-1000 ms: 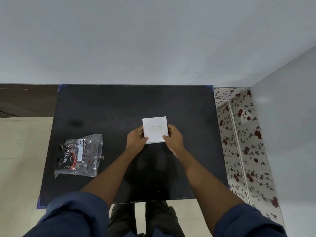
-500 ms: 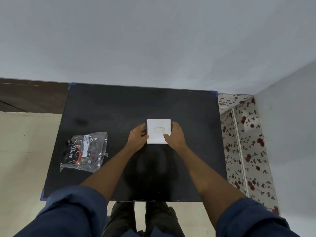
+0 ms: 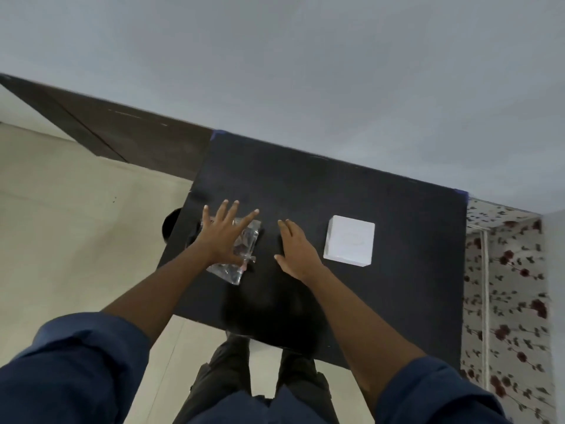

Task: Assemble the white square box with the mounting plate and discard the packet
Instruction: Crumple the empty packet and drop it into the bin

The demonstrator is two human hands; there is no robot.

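Left hand (image 3: 224,232) spread wide, fingers splayed over the clear plastic packet (image 3: 237,255) near the left edge of the black table (image 3: 336,191) — not closed on it, probably poised to gather it for discarding. Packet print mostly hidden under the palm and blurred, nothing legible. Right hand (image 3: 295,247) open and flat just beside, holding nothing. White box (image 3: 350,240) further right, resting alone on the table, apparently closed up — no marking readable on it

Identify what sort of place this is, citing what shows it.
Probably a room in a home: a black table against a plain wall, pale floor tiles, and floral-patterned covering beside it.
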